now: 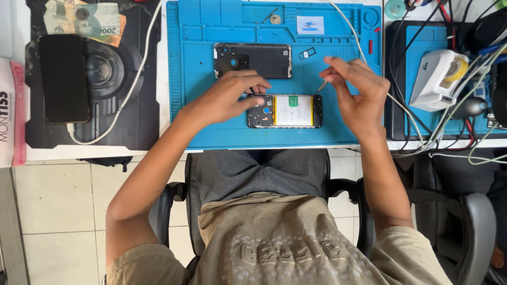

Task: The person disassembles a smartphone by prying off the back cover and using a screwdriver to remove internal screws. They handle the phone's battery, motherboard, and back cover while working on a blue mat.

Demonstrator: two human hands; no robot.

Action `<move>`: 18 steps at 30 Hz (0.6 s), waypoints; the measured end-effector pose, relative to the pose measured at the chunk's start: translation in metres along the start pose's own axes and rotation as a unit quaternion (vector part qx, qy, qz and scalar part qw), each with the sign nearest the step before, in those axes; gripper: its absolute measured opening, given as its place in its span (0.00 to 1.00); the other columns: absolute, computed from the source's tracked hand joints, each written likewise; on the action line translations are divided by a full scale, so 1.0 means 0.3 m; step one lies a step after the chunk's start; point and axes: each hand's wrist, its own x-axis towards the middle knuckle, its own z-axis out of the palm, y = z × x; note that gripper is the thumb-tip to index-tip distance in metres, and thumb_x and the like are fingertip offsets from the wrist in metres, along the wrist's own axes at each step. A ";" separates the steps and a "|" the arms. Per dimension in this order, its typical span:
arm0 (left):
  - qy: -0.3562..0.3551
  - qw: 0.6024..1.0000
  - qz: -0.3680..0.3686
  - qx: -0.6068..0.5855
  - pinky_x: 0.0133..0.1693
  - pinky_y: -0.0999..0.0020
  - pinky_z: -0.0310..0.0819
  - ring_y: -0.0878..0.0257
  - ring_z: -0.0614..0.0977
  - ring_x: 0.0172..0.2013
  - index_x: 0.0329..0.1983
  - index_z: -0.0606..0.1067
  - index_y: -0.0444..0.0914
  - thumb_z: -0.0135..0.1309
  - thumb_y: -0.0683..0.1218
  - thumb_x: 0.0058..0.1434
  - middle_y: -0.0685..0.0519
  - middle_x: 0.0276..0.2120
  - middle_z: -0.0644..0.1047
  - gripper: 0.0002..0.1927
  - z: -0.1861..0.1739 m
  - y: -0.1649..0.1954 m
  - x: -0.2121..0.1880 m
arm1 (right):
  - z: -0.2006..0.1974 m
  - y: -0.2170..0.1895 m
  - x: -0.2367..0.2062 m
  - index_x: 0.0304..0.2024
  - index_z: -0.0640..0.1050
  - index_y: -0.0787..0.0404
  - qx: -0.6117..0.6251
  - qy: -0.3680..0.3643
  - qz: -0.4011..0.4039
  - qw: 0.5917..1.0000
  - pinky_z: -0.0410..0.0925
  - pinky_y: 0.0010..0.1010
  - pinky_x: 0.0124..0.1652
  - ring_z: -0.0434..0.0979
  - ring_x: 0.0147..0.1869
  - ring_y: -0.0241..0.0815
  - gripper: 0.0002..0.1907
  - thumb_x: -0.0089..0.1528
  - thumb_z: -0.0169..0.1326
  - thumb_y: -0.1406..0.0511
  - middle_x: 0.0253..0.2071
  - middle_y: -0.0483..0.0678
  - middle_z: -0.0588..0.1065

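— So, nearest the person: which step does this look like?

— Work on the opened phone (285,111), I'd judge. It lies face down on the blue mat (211,132), back off, white battery showing. The left hand (227,97) presses fingertips on its camera end, pinning it flat rather than gripping it.

— And the right hand (356,89)?

— Fingers pinched together on a thin metal tool (322,86), tip slanting down just off the phone's upper right corner, not clearly touching it.

— What does the next move call for?

— Probably a steady, light touch with that tip while the left hand stops the phone from sliding.

— Further back?

— The removed back cover (252,60) lies just beyond the left hand, a small card tray (305,53) beside it. Far left, a dark phone (64,78) on a cable, banknotes (84,20) above it.
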 end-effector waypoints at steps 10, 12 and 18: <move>-0.012 0.999 0.041 -0.006 0.58 0.58 0.71 0.52 0.76 0.55 0.58 0.78 0.36 0.75 0.51 0.42 0.49 0.52 0.76 0.38 0.029 -0.052 -0.048 | 0.185 -0.031 -0.016 0.60 0.75 0.70 0.199 0.031 0.036 0.979 0.81 0.30 0.49 0.85 0.52 0.48 0.17 0.69 0.53 0.82 0.47 0.59 0.80; -0.015 0.999 0.043 -0.005 0.59 0.58 0.71 0.52 0.75 0.56 0.59 0.79 0.37 0.75 0.52 0.42 0.48 0.52 0.75 0.39 0.033 -0.063 -0.048 | 0.202 -0.030 -0.015 0.60 0.75 0.70 0.181 0.015 0.035 0.983 0.81 0.30 0.50 0.85 0.53 0.48 0.18 0.69 0.52 0.83 0.47 0.59 0.80; -0.026 0.998 0.059 -0.003 0.60 0.57 0.69 0.50 0.73 0.57 0.61 0.76 0.34 0.76 0.55 0.41 0.46 0.52 0.72 0.44 0.038 -0.064 -0.054 | 0.200 -0.028 -0.010 0.61 0.75 0.71 0.155 0.007 0.024 0.988 0.80 0.31 0.50 0.85 0.53 0.47 0.18 0.68 0.53 0.83 0.49 0.59 0.80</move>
